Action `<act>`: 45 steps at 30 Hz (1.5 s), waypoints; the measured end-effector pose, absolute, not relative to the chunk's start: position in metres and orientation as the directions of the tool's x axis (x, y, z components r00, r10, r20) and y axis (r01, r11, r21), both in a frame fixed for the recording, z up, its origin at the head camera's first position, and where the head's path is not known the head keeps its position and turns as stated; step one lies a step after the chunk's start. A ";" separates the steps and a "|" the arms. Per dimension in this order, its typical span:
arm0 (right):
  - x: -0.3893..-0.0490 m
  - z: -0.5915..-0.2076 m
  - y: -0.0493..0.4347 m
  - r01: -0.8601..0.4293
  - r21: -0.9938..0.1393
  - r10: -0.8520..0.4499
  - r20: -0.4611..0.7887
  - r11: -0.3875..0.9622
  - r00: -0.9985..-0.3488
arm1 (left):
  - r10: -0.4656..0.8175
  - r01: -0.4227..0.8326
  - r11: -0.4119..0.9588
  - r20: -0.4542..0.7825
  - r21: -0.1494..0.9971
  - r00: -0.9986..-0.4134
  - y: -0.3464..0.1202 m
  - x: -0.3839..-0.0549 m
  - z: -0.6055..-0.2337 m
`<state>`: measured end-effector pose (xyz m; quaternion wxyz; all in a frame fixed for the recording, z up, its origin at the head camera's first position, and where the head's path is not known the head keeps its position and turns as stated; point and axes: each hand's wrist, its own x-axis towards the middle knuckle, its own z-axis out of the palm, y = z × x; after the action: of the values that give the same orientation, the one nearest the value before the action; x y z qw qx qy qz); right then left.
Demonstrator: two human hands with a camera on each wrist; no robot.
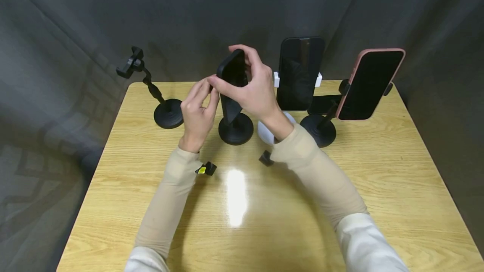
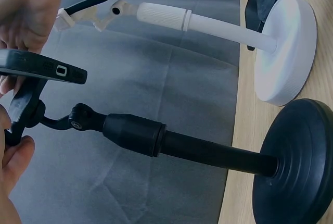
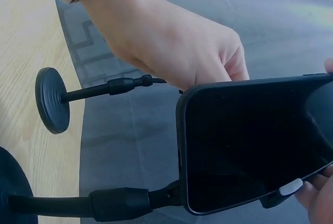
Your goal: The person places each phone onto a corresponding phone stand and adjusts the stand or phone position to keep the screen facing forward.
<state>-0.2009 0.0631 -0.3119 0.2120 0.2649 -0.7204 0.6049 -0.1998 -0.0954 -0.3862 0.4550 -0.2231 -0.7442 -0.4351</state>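
Observation:
A black phone [image 1: 231, 68] is at the clamp of the middle black phone stand [image 1: 236, 130], its screen facing back toward me at an angle. My right hand [image 1: 256, 85] grips the phone from the right, thumb and fingers on opposite edges. From the left, my left hand [image 1: 199, 110] pinches the stand's clamp. In the left wrist view, fingers curl at the black clamp [image 2: 25, 104], with the phone [image 2: 49, 67] just above it. The right wrist view shows the phone screen [image 3: 255, 140] and a grey-tipped clamp arm [image 3: 283, 193] at its lower edge; the left fingertips are hidden behind.
An empty-clamped black stand [image 1: 168, 113] is at left. Right of centre, a white stand [image 1: 266, 132] holds a black phone [image 1: 300, 74]. Farther right, a pink-cased phone [image 1: 370, 85] sits in a black stand [image 1: 319, 131]. Another flat black object [image 1: 323, 104] lies behind. A dark curtain [image 1: 242, 7] backs the table.

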 end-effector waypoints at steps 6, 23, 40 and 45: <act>-0.202 -0.319 0.062 -0.678 -0.726 -0.114 0.669 0.116 -0.735 | -0.071 0.736 0.512 0.876 0.442 -0.477 -0.094 -0.198 -0.388; -0.218 -0.340 0.047 -0.703 -0.689 0.060 0.721 0.178 -0.691 | -0.088 0.740 0.514 0.885 0.434 -0.458 -0.083 -0.193 -0.388; -0.224 -0.346 0.041 -0.688 -0.673 0.099 0.730 0.271 -0.676 | -0.062 0.731 0.559 0.899 0.392 -0.434 -0.087 -0.191 -0.389; -0.228 -0.348 0.040 -0.668 -0.680 0.125 0.723 0.300 -0.679 | -0.067 0.732 0.558 0.900 0.391 -0.430 -0.088 -0.191 -0.387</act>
<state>-0.2278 0.0399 -0.3476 0.3537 0.1874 -0.7246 0.5610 -0.1912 -0.0884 -0.3874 0.4840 -0.2251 -0.7380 -0.4128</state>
